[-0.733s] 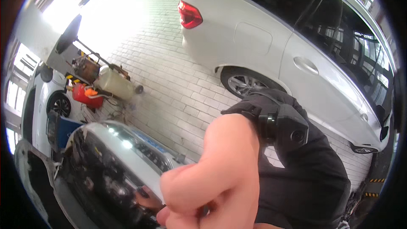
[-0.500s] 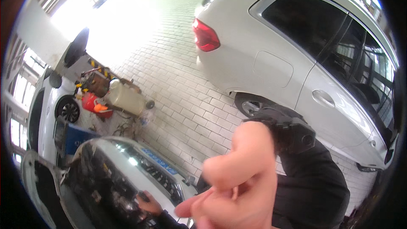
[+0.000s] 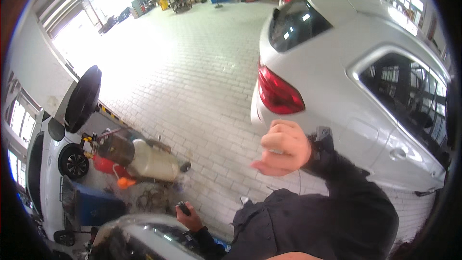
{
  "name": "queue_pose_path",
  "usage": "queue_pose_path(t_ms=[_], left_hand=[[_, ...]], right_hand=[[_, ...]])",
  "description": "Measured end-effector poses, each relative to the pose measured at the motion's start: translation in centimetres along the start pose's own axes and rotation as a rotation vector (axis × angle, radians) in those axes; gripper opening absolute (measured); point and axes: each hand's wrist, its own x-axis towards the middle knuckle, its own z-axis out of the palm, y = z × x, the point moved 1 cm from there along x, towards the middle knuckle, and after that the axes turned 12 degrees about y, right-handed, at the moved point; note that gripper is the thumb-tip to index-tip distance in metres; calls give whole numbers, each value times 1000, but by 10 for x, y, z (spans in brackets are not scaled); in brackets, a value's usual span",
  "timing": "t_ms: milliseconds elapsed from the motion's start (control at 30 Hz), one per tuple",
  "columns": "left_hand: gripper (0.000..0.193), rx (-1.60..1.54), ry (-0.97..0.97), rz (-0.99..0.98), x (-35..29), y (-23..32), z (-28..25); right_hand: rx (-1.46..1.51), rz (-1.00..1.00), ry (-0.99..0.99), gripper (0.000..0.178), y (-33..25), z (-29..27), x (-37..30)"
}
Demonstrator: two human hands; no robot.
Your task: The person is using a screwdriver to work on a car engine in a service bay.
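My left hand (image 3: 192, 219) is closed around a small dark object (image 3: 183, 207), whose kind I cannot make out. It is raised above the front of a light-coloured car (image 3: 153, 235) at the lower left. My right hand (image 3: 284, 147) is held up in front of me with its fingers curled in. Whether anything lies inside those fingers is hidden. A black device (image 3: 324, 134) sits at that wrist, by the dark sleeve. Behind the right hand, in the view, is the rear side of a white car (image 3: 337, 91) with a red tail light (image 3: 280, 91).
A cart with a beige tank (image 3: 156, 162) stands at the left, with a red container (image 3: 103, 164) and an orange item (image 3: 126, 183) beside it. Nearby are a blue bin (image 3: 98, 207) and another white car's wheel (image 3: 74, 162). Pale brick paving (image 3: 207, 82) stretches between the cars.
My view has lifted and shifted, showing more of the far workshop. The left hand has come up from the open engine bay with the dark object. The right hand is farther from the camera, still curled.
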Motion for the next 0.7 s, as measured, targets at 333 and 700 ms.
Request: queue_pose_path(t_ms=[333, 700], left_hand=[[25, -83, -350, -35, 165, -81, 272], [35, 694, -709, -506, 160, -320, 423]], right_hand=[[80, 1117, 660, 18, 277, 151, -130], [255, 1016, 655, 23, 629, 254, -46]])
